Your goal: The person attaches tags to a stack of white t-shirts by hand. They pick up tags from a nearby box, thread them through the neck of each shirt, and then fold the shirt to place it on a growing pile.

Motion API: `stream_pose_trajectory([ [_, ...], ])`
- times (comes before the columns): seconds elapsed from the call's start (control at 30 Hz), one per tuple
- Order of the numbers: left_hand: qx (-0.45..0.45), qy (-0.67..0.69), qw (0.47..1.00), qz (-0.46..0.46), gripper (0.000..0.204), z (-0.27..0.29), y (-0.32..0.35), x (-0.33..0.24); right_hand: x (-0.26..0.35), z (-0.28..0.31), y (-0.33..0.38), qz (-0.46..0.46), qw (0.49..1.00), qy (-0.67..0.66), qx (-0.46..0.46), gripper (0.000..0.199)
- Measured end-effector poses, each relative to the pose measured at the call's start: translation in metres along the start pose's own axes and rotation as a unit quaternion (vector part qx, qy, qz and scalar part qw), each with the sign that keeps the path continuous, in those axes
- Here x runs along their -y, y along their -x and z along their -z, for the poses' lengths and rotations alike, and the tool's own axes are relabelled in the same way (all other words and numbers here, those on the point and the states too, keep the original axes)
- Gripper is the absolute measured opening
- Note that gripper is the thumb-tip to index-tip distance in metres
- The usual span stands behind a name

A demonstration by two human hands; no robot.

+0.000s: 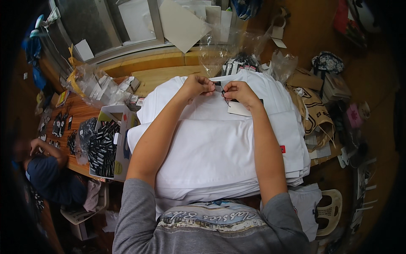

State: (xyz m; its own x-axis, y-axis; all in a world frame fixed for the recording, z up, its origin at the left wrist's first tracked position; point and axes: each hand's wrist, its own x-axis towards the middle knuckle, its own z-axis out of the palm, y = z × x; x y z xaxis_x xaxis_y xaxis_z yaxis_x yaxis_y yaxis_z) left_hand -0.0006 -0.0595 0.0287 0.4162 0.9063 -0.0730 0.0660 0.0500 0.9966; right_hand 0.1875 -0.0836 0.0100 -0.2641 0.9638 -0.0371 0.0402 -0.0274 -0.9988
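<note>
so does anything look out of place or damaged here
One thing: the pale square board by the window looks askew, set on a slant with a corner pointing down, while the sheets beside it stand straighter. I see no spill or damage on the white shirts.

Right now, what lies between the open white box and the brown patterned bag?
Between the box and the bag lies a stack of white shirts, beneath the left forearm and right forearm, in the head view.

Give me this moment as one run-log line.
left hand: pinching dark neck label | right hand: pinching dark cord | white tag: below right hand | white shirts: stacked beneath hands
</note>
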Motion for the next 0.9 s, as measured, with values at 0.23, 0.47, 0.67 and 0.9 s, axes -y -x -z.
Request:
stream_pose_trajectory([
  [0.23,-0.055,-0.047,0.991,-0.111,0.013,-0.009,-0.009,0.014,-0.005,-0.005,-0.003,0.019,0.999,0.021,-0.017,0.012],
  [0.47,-0.045,-0.115,0.986,-0.114,0.014,-0.013,-0.009,0.01,-0.004,-0.006,-0.004,0.018,0.999,0.047,-0.017,0.013],
  [0.67,-0.048,-0.116,0.983,-0.133,0.015,-0.013,-0.01,0.011,-0.011,-0.006,-0.007,0.038,0.994,0.091,-0.056,0.013],
  [0.9,-0.042,-0.124,0.98,-0.15,0.022,-0.007,-0.008,0.016,-0.009,-0.018,-0.008,0.063,0.988,0.135,-0.047,0.012],
])
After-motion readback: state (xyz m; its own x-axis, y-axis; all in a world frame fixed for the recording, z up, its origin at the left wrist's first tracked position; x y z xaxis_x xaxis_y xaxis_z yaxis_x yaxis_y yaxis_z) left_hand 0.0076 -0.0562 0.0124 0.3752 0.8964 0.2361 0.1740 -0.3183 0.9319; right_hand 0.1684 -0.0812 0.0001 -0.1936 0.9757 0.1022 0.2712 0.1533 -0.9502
